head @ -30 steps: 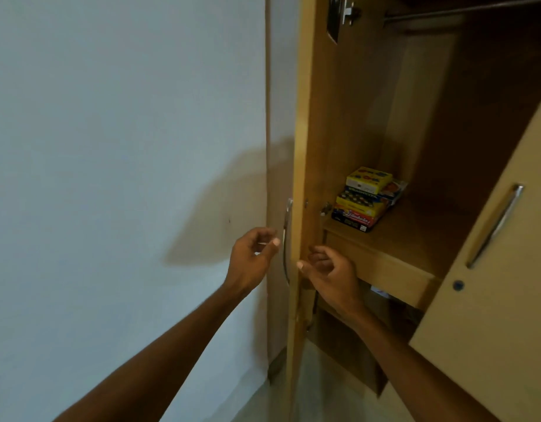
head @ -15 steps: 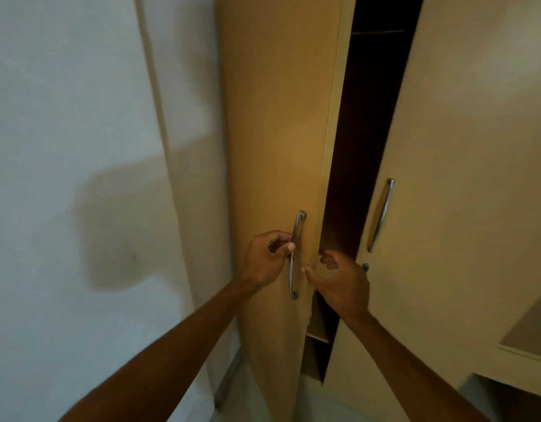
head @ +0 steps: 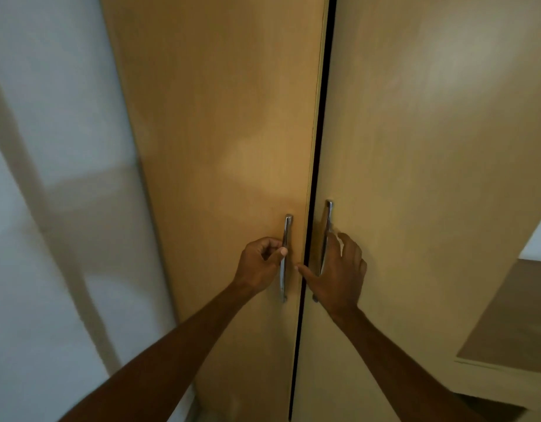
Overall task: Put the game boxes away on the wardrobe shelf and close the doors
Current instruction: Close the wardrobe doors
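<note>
Two tan wardrobe doors fill the view, the left door (head: pixel 220 141) and the right door (head: pixel 430 166), with only a thin dark gap between them. My left hand (head: pixel 260 264) is curled around the left door's metal handle (head: pixel 286 239). My right hand (head: pixel 339 271) rests over the right door's metal handle (head: pixel 327 220), its fingers spread against the door and thumb pointing toward the gap. The game boxes and the shelf are hidden behind the doors.
A pale wall (head: pixel 49 147) runs along the left of the wardrobe. At the right edge a lower cabinet surface (head: pixel 513 324) juts out beside the right door.
Both doors have swung nearly together, leaving a thin gap and hiding the shelf and game boxes. My left hand took hold of the left handle; my right hand moved from the left door's edge onto the right handle.
</note>
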`<act>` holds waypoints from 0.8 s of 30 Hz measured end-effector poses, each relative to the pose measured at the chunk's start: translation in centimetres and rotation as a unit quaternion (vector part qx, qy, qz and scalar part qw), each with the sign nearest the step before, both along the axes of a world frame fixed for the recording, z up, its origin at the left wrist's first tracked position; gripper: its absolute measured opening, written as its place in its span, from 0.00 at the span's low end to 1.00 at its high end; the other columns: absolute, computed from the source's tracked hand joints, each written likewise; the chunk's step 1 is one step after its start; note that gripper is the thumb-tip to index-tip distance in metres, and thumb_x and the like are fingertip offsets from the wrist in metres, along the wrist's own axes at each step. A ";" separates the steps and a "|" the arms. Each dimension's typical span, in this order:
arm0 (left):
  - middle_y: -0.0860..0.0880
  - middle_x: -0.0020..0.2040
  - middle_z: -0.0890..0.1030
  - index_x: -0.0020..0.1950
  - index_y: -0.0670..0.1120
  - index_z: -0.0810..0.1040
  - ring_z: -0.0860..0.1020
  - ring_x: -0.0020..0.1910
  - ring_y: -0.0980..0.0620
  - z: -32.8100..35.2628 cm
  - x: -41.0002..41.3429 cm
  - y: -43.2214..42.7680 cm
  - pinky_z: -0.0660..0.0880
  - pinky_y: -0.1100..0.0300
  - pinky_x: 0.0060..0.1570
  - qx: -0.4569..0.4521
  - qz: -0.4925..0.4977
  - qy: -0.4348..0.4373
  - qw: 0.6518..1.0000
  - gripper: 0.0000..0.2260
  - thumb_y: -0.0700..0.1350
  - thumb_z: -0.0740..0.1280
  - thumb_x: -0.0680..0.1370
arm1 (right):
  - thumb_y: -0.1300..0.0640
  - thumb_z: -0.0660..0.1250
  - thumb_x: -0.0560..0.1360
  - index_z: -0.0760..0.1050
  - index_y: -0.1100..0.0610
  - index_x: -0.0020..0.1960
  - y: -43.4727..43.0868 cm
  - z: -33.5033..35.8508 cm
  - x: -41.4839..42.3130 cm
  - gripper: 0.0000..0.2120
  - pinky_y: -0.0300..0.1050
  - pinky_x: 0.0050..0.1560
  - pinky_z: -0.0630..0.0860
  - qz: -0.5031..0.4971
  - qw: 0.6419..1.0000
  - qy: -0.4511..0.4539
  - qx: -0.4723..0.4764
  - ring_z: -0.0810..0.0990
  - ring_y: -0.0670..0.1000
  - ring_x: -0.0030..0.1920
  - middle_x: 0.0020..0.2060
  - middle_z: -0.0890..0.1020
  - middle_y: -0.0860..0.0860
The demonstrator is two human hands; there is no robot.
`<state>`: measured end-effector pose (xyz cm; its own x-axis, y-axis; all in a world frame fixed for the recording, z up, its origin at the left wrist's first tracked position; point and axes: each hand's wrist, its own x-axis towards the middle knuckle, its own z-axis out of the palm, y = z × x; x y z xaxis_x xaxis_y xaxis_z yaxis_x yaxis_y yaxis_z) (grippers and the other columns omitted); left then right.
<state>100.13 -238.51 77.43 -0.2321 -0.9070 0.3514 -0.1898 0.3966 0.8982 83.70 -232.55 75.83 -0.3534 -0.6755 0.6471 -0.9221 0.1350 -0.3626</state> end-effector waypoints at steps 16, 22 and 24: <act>0.48 0.40 0.81 0.48 0.47 0.81 0.80 0.41 0.48 0.2 -5.7 -7.5 0.81 0.45 0.47 -0.020 0.023 -0.002 1.000 0.02 0.44 0.69 0.77 | 0.31 0.68 0.65 0.48 0.63 0.77 -8.3 0.1 -3.9 0.56 0.66 0.70 0.55 -0.066 0.995 0.078 0.003 0.50 0.65 0.76 0.76 0.51 0.64; 0.50 0.41 0.82 0.49 0.46 0.81 0.80 0.40 0.52 -0.1 -5.6 -7.4 0.80 0.52 0.44 -0.029 0.023 -0.003 0.999 0.03 0.44 0.69 0.77 | 0.32 0.67 0.67 0.49 0.62 0.77 -8.4 -0.2 -4.3 0.54 0.66 0.72 0.52 -0.055 0.994 0.097 -0.005 0.49 0.66 0.76 0.76 0.49 0.64; 0.50 0.43 0.83 0.51 0.45 0.82 0.81 0.42 0.53 -0.3 -5.2 -6.9 0.78 0.59 0.45 -0.042 0.028 -0.016 0.999 0.05 0.42 0.67 0.78 | 0.33 0.67 0.67 0.48 0.62 0.78 -8.1 -0.3 -4.4 0.53 0.66 0.72 0.51 -0.040 0.995 0.095 -0.003 0.49 0.65 0.76 0.76 0.49 0.64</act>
<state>94.88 -245.45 77.15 -0.1952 -0.8867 0.4192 -0.2423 0.4577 0.8554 79.25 -240.69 75.57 -0.2763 -0.6456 0.7119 -0.9606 0.2084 -0.1838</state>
